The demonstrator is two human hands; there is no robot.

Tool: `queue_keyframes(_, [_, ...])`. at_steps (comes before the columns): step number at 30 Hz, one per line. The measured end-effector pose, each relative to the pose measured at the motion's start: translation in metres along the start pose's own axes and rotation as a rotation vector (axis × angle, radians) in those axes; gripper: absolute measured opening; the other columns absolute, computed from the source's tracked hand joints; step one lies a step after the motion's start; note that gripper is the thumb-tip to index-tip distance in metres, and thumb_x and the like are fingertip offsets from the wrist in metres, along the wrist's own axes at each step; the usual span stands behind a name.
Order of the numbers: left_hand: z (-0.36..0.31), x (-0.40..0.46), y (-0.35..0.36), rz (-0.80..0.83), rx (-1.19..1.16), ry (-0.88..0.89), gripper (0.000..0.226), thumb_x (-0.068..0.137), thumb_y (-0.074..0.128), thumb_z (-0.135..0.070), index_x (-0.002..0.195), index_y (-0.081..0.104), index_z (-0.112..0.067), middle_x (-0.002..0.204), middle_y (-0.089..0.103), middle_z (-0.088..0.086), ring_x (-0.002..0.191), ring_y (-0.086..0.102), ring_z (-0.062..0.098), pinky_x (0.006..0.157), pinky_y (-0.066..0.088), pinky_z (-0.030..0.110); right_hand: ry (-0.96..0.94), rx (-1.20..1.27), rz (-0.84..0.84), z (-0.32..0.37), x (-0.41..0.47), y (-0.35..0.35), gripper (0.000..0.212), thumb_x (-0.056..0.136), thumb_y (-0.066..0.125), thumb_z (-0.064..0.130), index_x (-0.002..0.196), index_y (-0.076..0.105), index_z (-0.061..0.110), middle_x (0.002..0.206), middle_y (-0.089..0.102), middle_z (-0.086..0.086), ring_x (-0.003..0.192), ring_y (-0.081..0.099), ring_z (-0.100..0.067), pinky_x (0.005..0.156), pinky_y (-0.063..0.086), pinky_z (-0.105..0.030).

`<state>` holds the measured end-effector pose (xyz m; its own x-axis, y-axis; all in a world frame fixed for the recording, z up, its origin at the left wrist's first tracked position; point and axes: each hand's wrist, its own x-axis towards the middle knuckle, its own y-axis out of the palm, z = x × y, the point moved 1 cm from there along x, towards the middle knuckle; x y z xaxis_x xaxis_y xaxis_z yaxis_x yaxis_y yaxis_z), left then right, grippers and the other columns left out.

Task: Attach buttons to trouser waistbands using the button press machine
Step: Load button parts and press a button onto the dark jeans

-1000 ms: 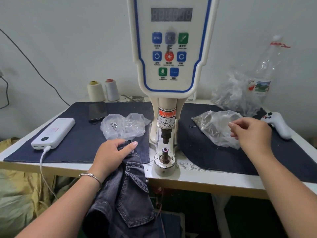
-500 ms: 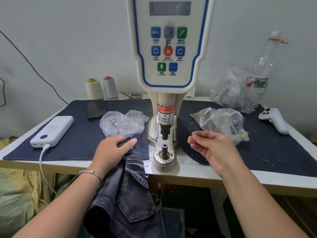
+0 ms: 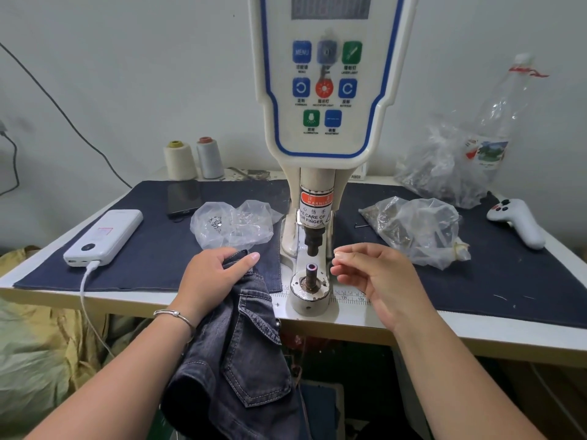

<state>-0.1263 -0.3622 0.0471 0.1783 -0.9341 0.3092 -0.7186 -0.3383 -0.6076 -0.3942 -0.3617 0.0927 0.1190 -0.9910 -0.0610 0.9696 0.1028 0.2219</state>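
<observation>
— Two hands were at work, weren't they? Where was each?

— Yes. The left hand (image 3: 213, 274) lay on the dark grey denim trousers (image 3: 235, 350), its fingers curled round the waistband edge at the front of the white desk (image 3: 359, 322); the legs hung down over the desk's edge. The right hand (image 3: 378, 281) hovered just right of the white button press machine (image 3: 324, 90), thumb and forefinger drawn close together near the black upper punch (image 3: 313, 242). Whether a button sat between those fingers I could not tell.

— And the lower die?

— The rusty metal post with a purple tip (image 3: 311, 274) stood bare between both hands, the trousers beside it, not over it.

— Anything else on the desk?

— A crumpled clear plastic bag (image 3: 232, 223) left of the machine, another clear bag (image 3: 413, 230) right of it, and a white power bank (image 3: 103, 238) with its cable plugged in.
</observation>
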Motion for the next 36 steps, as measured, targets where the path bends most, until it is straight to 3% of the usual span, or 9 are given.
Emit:
queue_keyframes(10, [-0.001,0.000,0.000,0.007,-0.006,0.007,0.055,0.080,0.058,-0.061,0.056,0.049,-0.012,0.049,0.044,-0.009,0.050,0.039,0.008,0.058,0.035,0.032,-0.088,-0.174,0.024,-0.001,-0.002,0.016,0.016,0.080,0.071,0.000,0.072,0.077,0.012,0.072,0.073,-0.014,0.066,0.071,-0.023,0.060,0.054,-0.024])
queue_keyframes(17, [0.000,0.000,0.000,0.006,-0.007,0.012,0.043,0.080,0.057,-0.062,0.053,0.055,-0.029,0.047,0.048,-0.011,0.050,0.044,0.007,0.056,0.036,0.030,-0.063,-0.151,0.022,-0.003,-0.002,0.018,0.016,0.080,0.072,0.000,0.072,0.078,0.013,0.072,0.073,-0.012,0.067,0.071,-0.021,0.063,0.053,-0.025])
queue_keyframes(21, [0.001,0.001,0.001,-0.003,-0.012,0.006,0.050,0.080,0.058,-0.062,0.053,0.051,-0.021,0.049,0.049,-0.008,0.050,0.043,0.007,0.058,0.037,0.031,-0.060,-0.158,0.003,-0.003,-0.003,0.021,0.015,0.079,0.073,-0.001,0.072,0.077,0.012,0.072,0.073,-0.011,0.068,0.072,-0.021,0.060,0.053,-0.023])
queue_keyframes(28, [0.002,0.001,0.001,-0.002,-0.011,0.012,0.047,0.080,0.058,-0.063,0.055,0.054,-0.023,0.048,0.048,-0.010,0.051,0.044,0.007,0.057,0.036,0.030,0.012,-0.041,-0.044,0.000,-0.006,0.026,0.011,0.078,0.074,-0.003,0.079,0.073,0.008,0.076,0.075,-0.011,0.070,0.074,-0.020,0.053,0.051,-0.019])
queue_keyframes(33, [0.003,0.001,0.001,-0.012,0.004,0.003,0.061,0.077,0.057,-0.065,0.061,0.052,-0.007,0.052,0.043,-0.006,0.053,0.040,0.010,0.059,0.036,0.032,0.105,0.058,-0.045,0.001,-0.008,0.028,0.012,0.079,0.072,-0.005,0.082,0.071,0.007,0.080,0.075,-0.012,0.069,0.073,-0.017,0.051,0.050,-0.017])
queue_keyframes(36, [0.003,0.000,0.001,-0.007,-0.009,0.008,0.059,0.077,0.057,-0.065,0.060,0.052,-0.009,0.052,0.044,-0.006,0.053,0.041,0.011,0.060,0.037,0.033,0.131,0.081,-0.056,0.003,-0.009,0.028,0.012,0.079,0.072,-0.004,0.082,0.070,0.007,0.080,0.075,-0.012,0.068,0.073,-0.016,0.049,0.050,-0.018])
